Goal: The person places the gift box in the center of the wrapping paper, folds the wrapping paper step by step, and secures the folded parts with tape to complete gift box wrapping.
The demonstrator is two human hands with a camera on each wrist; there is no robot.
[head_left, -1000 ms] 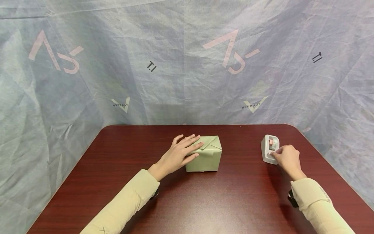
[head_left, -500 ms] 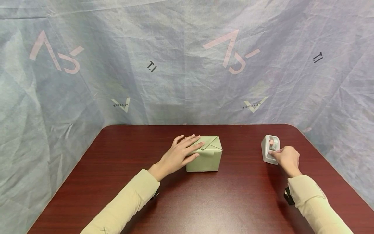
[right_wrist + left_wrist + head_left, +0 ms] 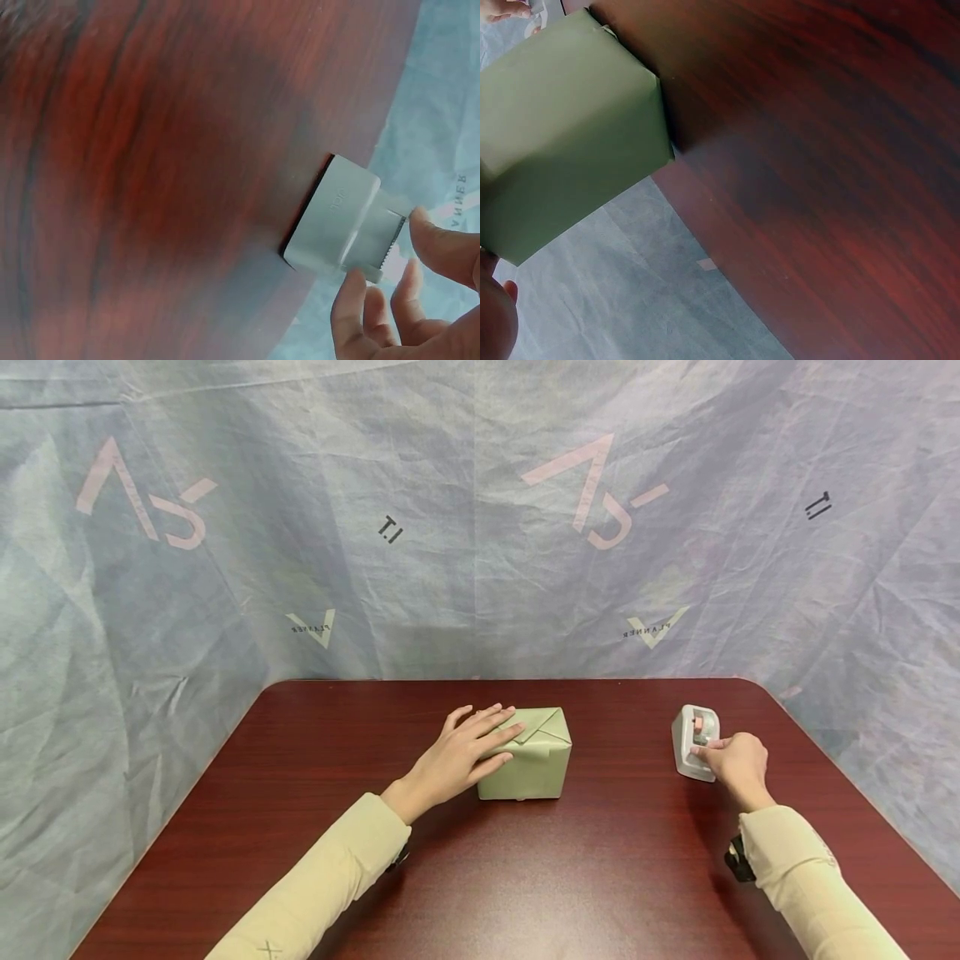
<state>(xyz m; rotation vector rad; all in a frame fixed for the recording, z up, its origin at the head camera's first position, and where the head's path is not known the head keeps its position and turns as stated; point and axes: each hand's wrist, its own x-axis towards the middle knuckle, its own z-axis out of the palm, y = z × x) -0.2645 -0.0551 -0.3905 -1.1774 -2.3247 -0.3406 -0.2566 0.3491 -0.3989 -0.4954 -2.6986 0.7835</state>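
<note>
My left hand [image 3: 459, 760] rests with outstretched fingers on the top left of a box wrapped in pale green paper [image 3: 534, 770]. A folded flap of the paper shows on the box's top. At the left edge of the left wrist view the wrapped box [image 3: 570, 127] fills the corner, with part of my hand below it. On the right, my right hand [image 3: 741, 767] grips the near end of a white tape dispenser [image 3: 684, 739]. In the right wrist view, thumb and curled fingers sit on either side of the serrated cutter of the tape dispenser [image 3: 330, 217].
Both things stand on a dark red wood-grain table [image 3: 585, 868]. A grey-blue printed cloth [image 3: 450, 593] hangs behind and along both sides of it. A dark wrist strap [image 3: 739, 860] shows under the right sleeve.
My right thumb and wrist have shifted slightly at the dispenser, the forearm a little to the left. The left hand and the wrapped box have stayed still.
</note>
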